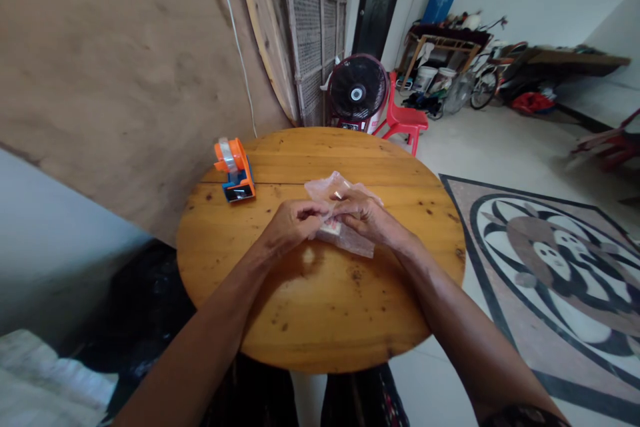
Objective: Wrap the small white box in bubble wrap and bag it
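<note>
A pinkish, translucent plastic wrap (357,240) lies on the round wooden table (320,313), around a small pale item with red marks (331,225). My left hand (295,223) pinches the wrap's left edge between thumb and fingers. From the right, my right hand (363,213) rests over the wrap, its fingers bent and closed on the plastic near my left fingertips. Part of the small item is hidden under my right hand and the wrap.
An orange and blue tape dispenser (237,173) stands at the table's back left. Behind the table are a black fan (357,90) and a red chair (403,117). A wall borders the left side.
</note>
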### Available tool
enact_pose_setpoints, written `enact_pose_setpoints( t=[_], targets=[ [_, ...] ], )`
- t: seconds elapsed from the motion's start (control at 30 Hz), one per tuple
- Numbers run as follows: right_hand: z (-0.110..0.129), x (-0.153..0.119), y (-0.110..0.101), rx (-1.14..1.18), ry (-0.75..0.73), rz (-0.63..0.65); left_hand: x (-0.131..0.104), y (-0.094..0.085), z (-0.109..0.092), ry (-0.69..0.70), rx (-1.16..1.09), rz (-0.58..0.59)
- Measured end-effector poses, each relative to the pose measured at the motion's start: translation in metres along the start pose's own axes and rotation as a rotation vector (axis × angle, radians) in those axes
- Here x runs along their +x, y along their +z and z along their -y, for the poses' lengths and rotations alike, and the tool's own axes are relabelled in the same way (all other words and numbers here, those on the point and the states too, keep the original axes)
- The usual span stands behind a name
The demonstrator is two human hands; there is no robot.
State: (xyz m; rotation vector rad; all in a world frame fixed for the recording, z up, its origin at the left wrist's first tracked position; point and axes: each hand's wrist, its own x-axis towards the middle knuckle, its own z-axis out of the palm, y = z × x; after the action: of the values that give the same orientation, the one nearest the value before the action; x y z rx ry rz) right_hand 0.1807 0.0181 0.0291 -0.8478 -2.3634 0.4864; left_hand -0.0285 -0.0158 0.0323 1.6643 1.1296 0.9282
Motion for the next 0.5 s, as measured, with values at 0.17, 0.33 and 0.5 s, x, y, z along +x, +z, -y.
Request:
enact_pose_setpoints(
  t=[0.17, 0.33, 0.5],
  targets=[
    [-0.0051, -0.0009, 0.0008, -0.011, 0.004, 0.005, -0.0051, -0.0113, -0.0032, 0.021, -0.056, 0.169],
    [-0.0061, -0.0009, 0.0012, 0.005, -0.003, 0.004, -0.0077, -0.0055, -0.0085, 0.105, 0.167, 0.136],
    [0.0004, 0.0005, -0.0016, 0.008, 0.039, 0.009, -0.0054, -0.0033, 0.0004, 0.075, 0.293, -0.081]
  ],
)
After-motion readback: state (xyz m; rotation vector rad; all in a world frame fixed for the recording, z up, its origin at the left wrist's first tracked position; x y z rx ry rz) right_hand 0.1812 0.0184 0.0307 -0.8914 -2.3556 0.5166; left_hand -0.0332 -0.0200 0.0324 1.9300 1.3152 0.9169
